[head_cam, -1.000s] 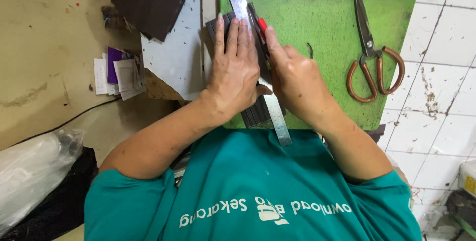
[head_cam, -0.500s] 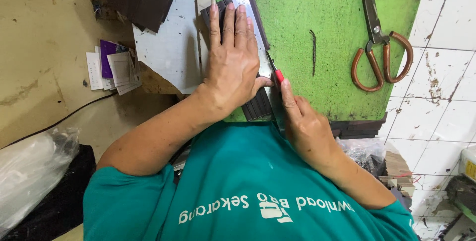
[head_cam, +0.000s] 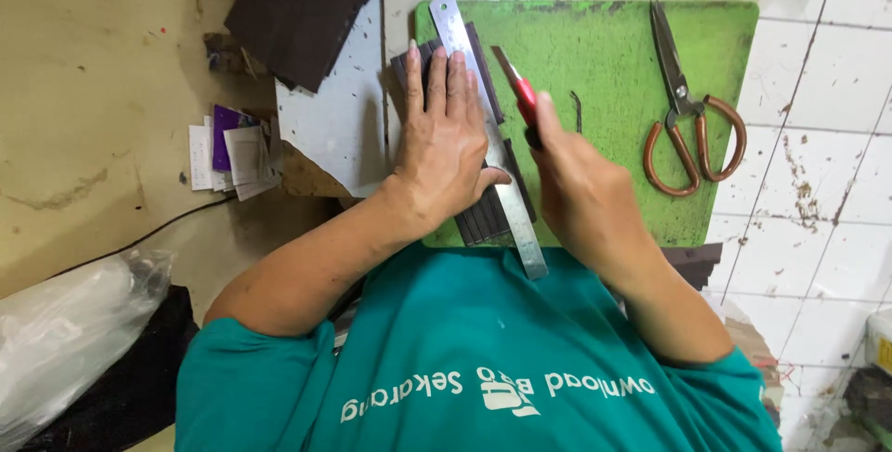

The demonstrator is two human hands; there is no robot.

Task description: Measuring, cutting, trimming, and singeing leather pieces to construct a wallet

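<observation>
My left hand (head_cam: 446, 150) lies flat, fingers spread, pressing a steel ruler (head_cam: 452, 25) onto a dark brown sheet (head_cam: 485, 220) on the green cutting mat (head_cam: 613, 52). My right hand (head_cam: 581, 192) grips a red utility knife (head_cam: 518, 90). The blade points away from me, just right of the ruler's edge near the sheet's upper part. Cut dark strips show under the ruler near my left wrist. A thin dark sliver (head_cam: 576, 110) lies on the mat right of the knife.
Large scissors (head_cam: 688, 117) with brown handles lie on the mat's right side. Dark sheets (head_cam: 297, 6) and a grey board (head_cam: 334, 117) sit to the left. Further left are a small stack of papers (head_cam: 232, 150) and a plastic bag (head_cam: 65, 340). White tiles are at right.
My right hand drew the knife along the ruler toward me, then moved it back up beside the ruler's middle. My left hand stayed pressed on the ruler.
</observation>
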